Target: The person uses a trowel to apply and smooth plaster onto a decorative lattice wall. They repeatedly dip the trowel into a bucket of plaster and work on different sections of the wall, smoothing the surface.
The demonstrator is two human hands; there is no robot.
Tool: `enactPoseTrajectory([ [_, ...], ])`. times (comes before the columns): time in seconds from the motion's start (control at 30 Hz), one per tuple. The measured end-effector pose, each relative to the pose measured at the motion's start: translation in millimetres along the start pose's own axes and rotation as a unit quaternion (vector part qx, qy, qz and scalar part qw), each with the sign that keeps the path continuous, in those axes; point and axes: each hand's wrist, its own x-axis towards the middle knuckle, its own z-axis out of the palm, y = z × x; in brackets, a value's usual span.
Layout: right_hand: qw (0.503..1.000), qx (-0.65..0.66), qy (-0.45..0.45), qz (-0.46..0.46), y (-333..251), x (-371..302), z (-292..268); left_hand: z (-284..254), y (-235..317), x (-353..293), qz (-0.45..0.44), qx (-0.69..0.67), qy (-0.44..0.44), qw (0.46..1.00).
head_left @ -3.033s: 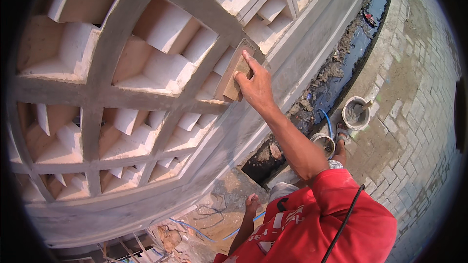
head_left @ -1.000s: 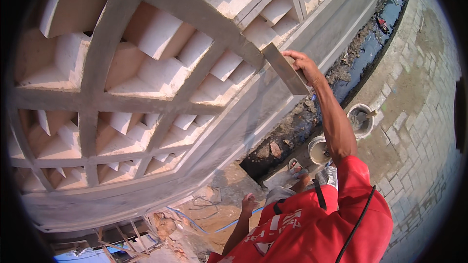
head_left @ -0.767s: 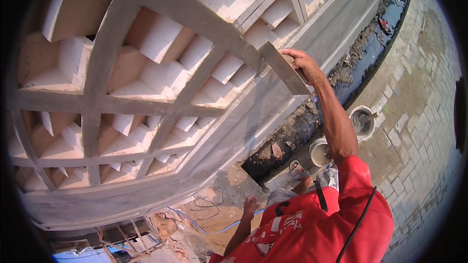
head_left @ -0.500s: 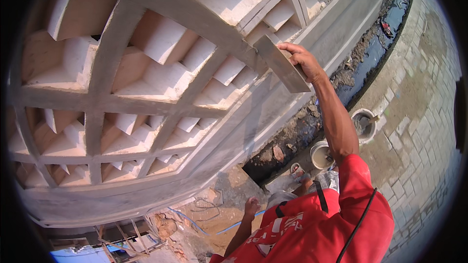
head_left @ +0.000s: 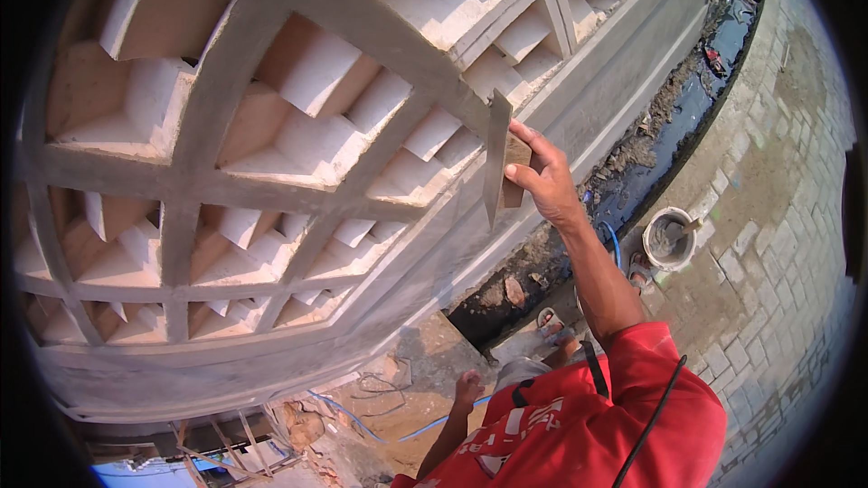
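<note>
My right hand (head_left: 545, 179) is closed round the handle of a rectangular plastering trowel (head_left: 495, 163). Its thin metal blade stands nearly edge-on to me, beside the grey plastered frame (head_left: 398, 27) of a lattice wall. From this angle I cannot tell whether the blade touches the plaster. Pale, angled blocks (head_left: 330, 81) fill the frame's square openings. Lower down, near my waist, my left hand (head_left: 468, 386) hangs with its fingers loosely bent and a little apart; nothing shows in it.
A ditch with dark water (head_left: 678, 117) runs along the wall's foot. Beyond it lies grey block paving (head_left: 768, 262), where a white bucket (head_left: 670, 239) holds grey mix and a tool. A blue hose (head_left: 443, 417) crosses the ground, and wooden poles (head_left: 231, 443) stand at lower left.
My right hand has moved left and down with the trowel, whose blade has turned from its broad face to nearly edge-on. My forearm now covers most of the nearer bucket.
</note>
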Motion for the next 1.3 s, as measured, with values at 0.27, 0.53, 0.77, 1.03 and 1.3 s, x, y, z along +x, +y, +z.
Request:
enactPoseTrajectory([
  [0.27, 0.965, -0.231, 0.064, -0.104, 0, 7, 59, -12, -16, 5, 0.027, -0.059, 0.017, 0.998],
  [0.53, 0.952, -0.295, 0.043, -0.063, 5, -19, 81, -11, -15, -3, -0.038, -0.067, 0.024, 0.997],
  [0.77, 0.942, -0.273, 0.187, -0.063, 10, 10, 62, -21, -8, 2, -0.026, -0.067, 0.011, 0.997],
  [1.03, 0.968, -0.235, 0.083, 0.007, 14, -16, 97, -27, -8, 7, -0.016, -0.018, -0.005, 1.0],
  [1.3, 0.944, -0.256, 0.202, -0.05, 5, 25, 100, -38, -17, 17, -0.009, -0.057, 0.006, 0.998],
])
